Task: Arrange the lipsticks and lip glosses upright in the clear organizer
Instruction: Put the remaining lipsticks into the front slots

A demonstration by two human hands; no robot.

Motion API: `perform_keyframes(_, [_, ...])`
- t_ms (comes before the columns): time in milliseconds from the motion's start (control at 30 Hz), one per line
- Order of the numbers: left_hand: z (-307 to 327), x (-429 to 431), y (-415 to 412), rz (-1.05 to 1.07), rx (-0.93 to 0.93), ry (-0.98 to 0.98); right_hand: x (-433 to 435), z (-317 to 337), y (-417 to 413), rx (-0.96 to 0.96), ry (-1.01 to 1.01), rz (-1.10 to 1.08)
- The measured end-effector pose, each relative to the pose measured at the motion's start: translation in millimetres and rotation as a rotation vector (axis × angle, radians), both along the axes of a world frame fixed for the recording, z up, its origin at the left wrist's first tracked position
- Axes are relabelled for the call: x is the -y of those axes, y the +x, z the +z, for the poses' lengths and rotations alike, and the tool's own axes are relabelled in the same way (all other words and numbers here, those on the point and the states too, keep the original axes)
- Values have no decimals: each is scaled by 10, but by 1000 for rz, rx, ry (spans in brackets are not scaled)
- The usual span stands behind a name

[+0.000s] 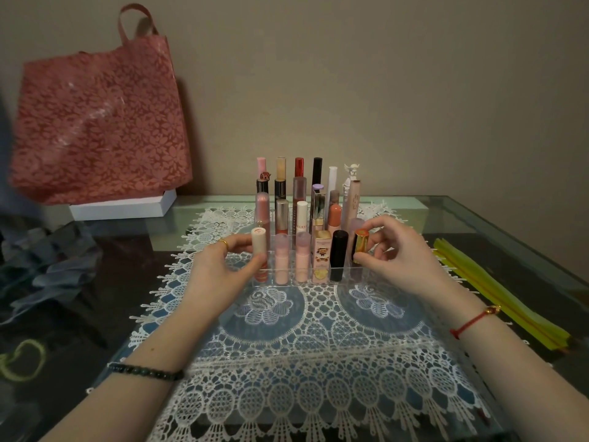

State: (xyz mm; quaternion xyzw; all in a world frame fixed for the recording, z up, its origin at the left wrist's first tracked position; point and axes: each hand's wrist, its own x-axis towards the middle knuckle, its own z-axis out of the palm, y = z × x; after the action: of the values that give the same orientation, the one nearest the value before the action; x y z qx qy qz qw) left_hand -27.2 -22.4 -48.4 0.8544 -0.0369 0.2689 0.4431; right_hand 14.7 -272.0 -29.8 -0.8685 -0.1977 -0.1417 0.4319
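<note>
A white lace runner (pixel 296 362) covers the near part of the glass table (pixel 478 218), and both forearms reach across it toward the clear organizer (pixel 306 275), which stands on the lace at mid-table. The left hand (pixel 220 266), with a gold ring (pixel 223 243) and a dark bead bracelet (pixel 146 371) at the wrist, pinches a cream lipstick tube (pixel 258 247) between thumb and fingers at the organizer's front left corner, upright. The right hand (pixel 398 253), a red cord bracelet (pixel 475 320) at its wrist, clamps a gold-capped lipstick (pixel 361 245) between thumb and fingertips at the front right corner, tilted slightly. Between them the slots hold upright tubes, among them a black lipstick (pixel 338 255). A pink floral bag (pixel 98 122) stands far left, yellow strips (pixel 497 291) lie right.
</note>
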Motion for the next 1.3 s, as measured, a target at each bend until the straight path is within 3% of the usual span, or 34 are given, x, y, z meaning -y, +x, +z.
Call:
perform_keyframes(333, [-5, -16, 2, -3, 5, -22, 53, 101, -48, 33, 43, -70])
perform_keyframes(500, [-36, 15, -43, -28, -182, -30, 104, 61, -18, -150, -180, -13])
perform_keyframes(633, [-47, 50, -64, -62, -297, 61, 42, -99, 27, -169, -321, 12])
perform_keyframes(1200, [-80, -3, -63, -97, -298, 4, -14, -180, 21, -155, -291, -70])
perform_keyframes(1300, [-55, -1, -80, -104, -300, 1, 5, -112, 12, -221, -326, -47])
